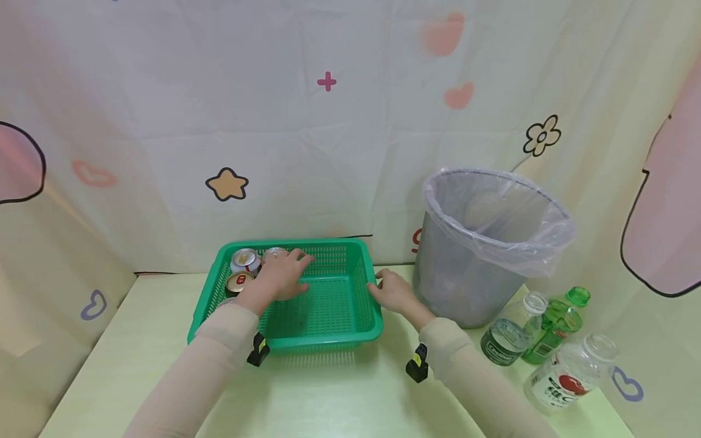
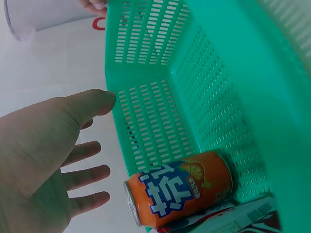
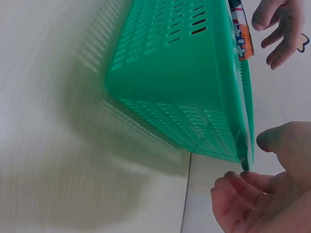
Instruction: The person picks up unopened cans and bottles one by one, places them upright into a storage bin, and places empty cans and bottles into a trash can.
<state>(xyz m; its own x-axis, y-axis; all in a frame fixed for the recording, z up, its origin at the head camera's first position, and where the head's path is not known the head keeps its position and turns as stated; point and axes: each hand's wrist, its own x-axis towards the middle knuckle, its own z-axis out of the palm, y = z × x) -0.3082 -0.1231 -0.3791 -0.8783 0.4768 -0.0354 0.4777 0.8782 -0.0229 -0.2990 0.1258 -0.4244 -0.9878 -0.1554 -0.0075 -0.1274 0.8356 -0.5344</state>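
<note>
A green plastic basket (image 1: 323, 307) with slotted walls sits on the table. Several drink cans stand at its left end, among them one with a gold top (image 1: 239, 281) and an orange soda can (image 2: 182, 189). My left hand (image 1: 283, 275) is over the basket just right of the cans, fingers spread and nothing in them; in the left wrist view its thumb overlaps the rim. At the basket's right side, my right hand (image 1: 395, 293) holds the rim (image 3: 245, 145), with thumb on the inner side and fingers curled below the edge.
Right of the basket stands a mesh bin (image 1: 465, 274) lined with a clear bag. Beyond it, near the table's right edge, are a clear bottle with a dark label (image 1: 506, 340), a green bottle (image 1: 558, 325) and a clear jar-like bottle (image 1: 564, 380). A patterned curtain (image 1: 328, 152) hangs behind.
</note>
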